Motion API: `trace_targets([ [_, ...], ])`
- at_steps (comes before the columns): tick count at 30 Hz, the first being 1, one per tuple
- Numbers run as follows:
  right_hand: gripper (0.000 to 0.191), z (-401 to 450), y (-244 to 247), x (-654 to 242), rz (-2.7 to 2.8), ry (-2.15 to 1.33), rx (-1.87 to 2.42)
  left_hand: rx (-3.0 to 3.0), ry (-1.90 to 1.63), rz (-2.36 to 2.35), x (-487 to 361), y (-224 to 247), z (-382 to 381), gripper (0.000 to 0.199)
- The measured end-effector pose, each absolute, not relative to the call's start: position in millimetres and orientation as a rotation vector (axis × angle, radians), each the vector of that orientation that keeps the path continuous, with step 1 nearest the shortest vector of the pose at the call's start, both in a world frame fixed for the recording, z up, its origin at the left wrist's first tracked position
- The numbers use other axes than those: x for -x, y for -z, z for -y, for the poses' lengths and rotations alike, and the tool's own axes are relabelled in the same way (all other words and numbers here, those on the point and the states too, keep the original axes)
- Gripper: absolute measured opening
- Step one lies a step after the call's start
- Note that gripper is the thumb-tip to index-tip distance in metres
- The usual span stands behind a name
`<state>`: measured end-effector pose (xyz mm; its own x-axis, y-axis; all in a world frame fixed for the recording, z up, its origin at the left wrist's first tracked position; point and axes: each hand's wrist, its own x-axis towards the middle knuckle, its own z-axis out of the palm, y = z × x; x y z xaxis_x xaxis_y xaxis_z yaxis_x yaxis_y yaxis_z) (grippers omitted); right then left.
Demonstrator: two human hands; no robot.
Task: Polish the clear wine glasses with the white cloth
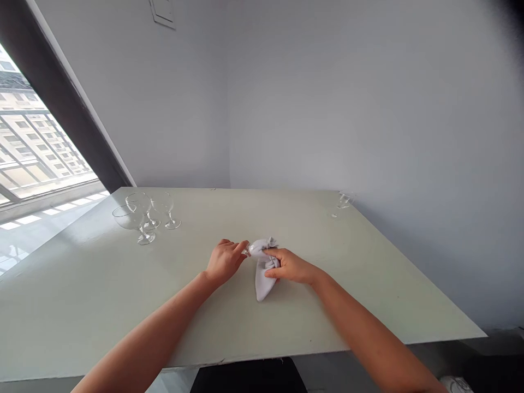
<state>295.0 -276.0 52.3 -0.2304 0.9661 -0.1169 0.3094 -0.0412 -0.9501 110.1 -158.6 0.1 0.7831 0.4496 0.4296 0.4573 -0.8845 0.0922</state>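
Note:
My left hand (225, 260) is closed around the stem end of a stemmed glass (247, 250), which lies on its side above the middle of the table. A white cloth (266, 281) is bunched in my right hand (292, 266), with the thumb and fingers pinching it. Part of the cloth covers the glass's bowl, and a loose corner hangs down toward the tabletop. The foot of the glass is mostly hidden by my left fingers.
Three clear stemmed glasses (139, 221) stand upright at the table's back left. Another clear glass (343, 203) is near the back right corner. The pale table (311, 322) meets grey walls behind, and a window (36, 131) is at the left.

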Motion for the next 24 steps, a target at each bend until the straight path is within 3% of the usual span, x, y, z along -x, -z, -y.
trace_targets([
  [3, 0.025, 274, -34, -290, 1.674, -1.010, 1.450, 3.001, 0.587, 0.676, -111, 1, 161, 0.017],
  [6, 0.018, 269, -18, -287, 1.491, -1.061, 1.398, 2.983, 0.609, 0.660, -111, -4, 163, 0.020],
  [11, 0.035, 270, -18, -291, 0.917, -1.416, 1.089, 2.859, 0.743, 0.559, -112, -16, 164, 0.030],
  [17, 0.055, 285, -37, -305, 1.058, -1.691, 0.769, 2.990, 0.780, 0.519, -108, -14, 157, 0.033],
  [24, 0.043, 276, -19, -303, 1.356, -1.448, 1.050, 2.921, 0.783, 0.460, -107, -18, 159, 0.032],
])
